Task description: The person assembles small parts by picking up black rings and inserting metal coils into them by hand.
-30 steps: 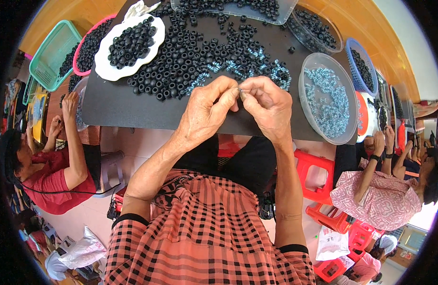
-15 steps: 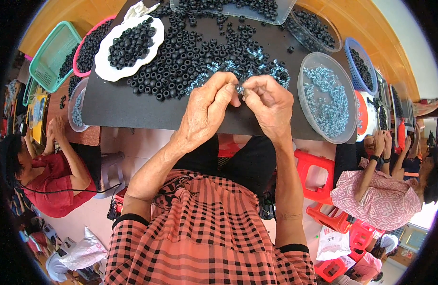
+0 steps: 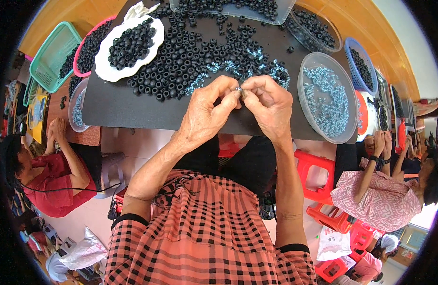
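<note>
My left hand (image 3: 207, 107) and my right hand (image 3: 270, 107) meet over the near part of the black tabletop, thumbs and forefingers pinched. Between their fingertips is a small, shiny bluish metal piece (image 3: 238, 89), mostly covered by the fingers. It resembles the loose blue-silver spring-like pieces (image 3: 279, 75) lying just beyond my hands. Past those spreads a heap of black bead-like parts with holes (image 3: 174, 66). On the right, a round clear tray (image 3: 306, 107) holds many more of the blue pieces.
A white scalloped plate (image 3: 105, 69) of black parts stands at left. Along the far side are a clear box (image 3: 276, 18) and a round clear bowl (image 3: 340, 40) with black parts. People sit at both sides, near a blue basket (image 3: 350, 45) and a green basket (image 3: 50, 78).
The fingertips of both hands have come closer together, and the left fingers have shifted slightly. The small metal piece now shows between them. The trays and the heap look the same.
</note>
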